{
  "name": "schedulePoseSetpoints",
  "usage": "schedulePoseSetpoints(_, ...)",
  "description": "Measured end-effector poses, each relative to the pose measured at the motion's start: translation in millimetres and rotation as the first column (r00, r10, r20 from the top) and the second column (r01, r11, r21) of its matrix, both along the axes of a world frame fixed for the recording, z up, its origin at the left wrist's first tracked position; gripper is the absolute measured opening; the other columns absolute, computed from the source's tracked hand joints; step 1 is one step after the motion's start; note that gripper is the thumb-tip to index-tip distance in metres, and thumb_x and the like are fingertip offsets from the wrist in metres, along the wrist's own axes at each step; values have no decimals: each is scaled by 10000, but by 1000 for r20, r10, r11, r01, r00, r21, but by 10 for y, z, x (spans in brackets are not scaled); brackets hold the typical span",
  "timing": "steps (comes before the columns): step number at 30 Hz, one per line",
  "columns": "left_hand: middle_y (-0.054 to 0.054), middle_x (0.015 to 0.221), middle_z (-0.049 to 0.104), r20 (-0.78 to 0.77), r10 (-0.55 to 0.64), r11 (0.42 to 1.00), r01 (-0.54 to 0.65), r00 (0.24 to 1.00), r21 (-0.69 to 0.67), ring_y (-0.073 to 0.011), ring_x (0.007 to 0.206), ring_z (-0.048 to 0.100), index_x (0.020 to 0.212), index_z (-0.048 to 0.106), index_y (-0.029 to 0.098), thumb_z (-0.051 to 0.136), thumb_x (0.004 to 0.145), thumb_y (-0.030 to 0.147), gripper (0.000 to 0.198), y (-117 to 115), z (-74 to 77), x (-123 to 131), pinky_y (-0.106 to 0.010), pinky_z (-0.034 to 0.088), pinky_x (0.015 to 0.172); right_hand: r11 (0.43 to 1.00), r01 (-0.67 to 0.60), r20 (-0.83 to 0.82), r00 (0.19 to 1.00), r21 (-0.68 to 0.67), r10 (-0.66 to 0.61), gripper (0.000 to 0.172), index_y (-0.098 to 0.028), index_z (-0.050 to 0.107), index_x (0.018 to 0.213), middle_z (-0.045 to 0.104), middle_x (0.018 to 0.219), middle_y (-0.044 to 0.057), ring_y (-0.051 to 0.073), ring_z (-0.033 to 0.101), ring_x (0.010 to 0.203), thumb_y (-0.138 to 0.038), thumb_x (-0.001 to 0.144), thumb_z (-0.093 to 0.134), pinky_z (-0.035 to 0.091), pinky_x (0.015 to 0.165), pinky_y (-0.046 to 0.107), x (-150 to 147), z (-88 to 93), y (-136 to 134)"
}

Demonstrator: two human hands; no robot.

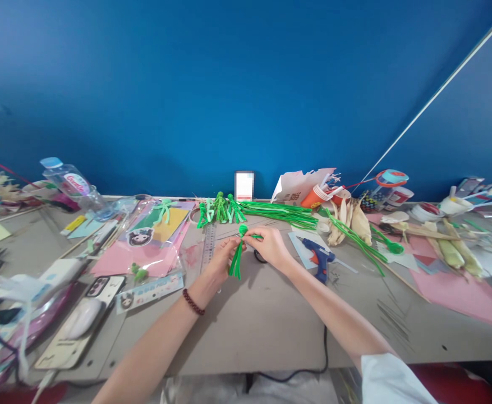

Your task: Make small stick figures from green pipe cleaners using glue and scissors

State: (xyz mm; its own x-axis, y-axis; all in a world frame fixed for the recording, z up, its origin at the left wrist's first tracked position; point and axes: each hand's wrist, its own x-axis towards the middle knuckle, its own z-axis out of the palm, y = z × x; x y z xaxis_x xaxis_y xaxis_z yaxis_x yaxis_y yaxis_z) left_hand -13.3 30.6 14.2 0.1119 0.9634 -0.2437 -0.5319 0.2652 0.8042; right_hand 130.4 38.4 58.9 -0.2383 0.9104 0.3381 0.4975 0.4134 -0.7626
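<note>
Over the middle of the table, my left hand [220, 262] is closed round the upper part of a green pipe-cleaner figure [236, 265]. A round, coiled green top pokes up above my fingers, and several loose strands hang below. From the other side, the fingertips of my right hand [273, 246] pinch a short green strand just under that top. Behind my hands, several finished-looking green pipe-cleaner figures [220, 207] lie in a row, beside a bundle of long green pipe cleaners [283, 212]. My fingers partly hide the figure's middle.
A blue glue gun [322, 259] lies right of my hands, near dried husks [361, 224]. A clear ruler [208, 244] and pink paper in a plastic bag [157, 247] lie left. Farther left are a white mouse [84, 317] and a bottle [71, 180].
</note>
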Motion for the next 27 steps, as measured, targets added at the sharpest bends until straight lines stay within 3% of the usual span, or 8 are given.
schedulePoseSetpoints(5, -16, 572, 648, 13, 10, 1000, -11, 1000, 26, -132, 571, 613, 669, 663, 142, 773, 586, 283, 197, -2, 26, -3, -219, 438, 576, 1000, 28, -3, 1000, 11, -28, 125, -222, 709, 748, 711, 808, 15, 167, 632, 773, -250, 776, 591, 466, 627, 227, 9, 2, -1)
schedulePoseSetpoints(10, -22, 715, 691, 68, 17, 994, -25, 998, 110, -134, 657, 630, 734, 676, 149, 794, 573, 260, 228, -17, 68, 32, -242, 481, 689, 999, 37, 35, 999, 29, -38, 134, -226, 708, 760, 703, 752, 12, 165, 629, 763, -262, 786, 581, 465, 615, 222, 11, 2, 3)
schedulePoseSetpoints(19, -2, 660, 663, 41, 48, 994, -52, 998, 99, -97, 602, 606, 712, 675, 143, 812, 549, 265, 246, 19, 35, 27, -198, 466, 627, 998, 55, 96, 994, 38, -59, 157, -223, 708, 833, 709, 886, 29, 174, 636, 807, -190, 775, 566, 483, 634, 235, 0, -26, 13)
schedulePoseSetpoints(27, -18, 728, 681, -52, 143, 964, -127, 988, 234, -125, 649, 616, 731, 682, 154, 787, 587, 252, 203, -20, 22, 61, -240, 485, 679, 996, 67, 133, 988, 57, -74, 139, -231, 703, 829, 708, 881, 17, 172, 632, 811, -188, 772, 583, 474, 642, 235, -5, -39, 10)
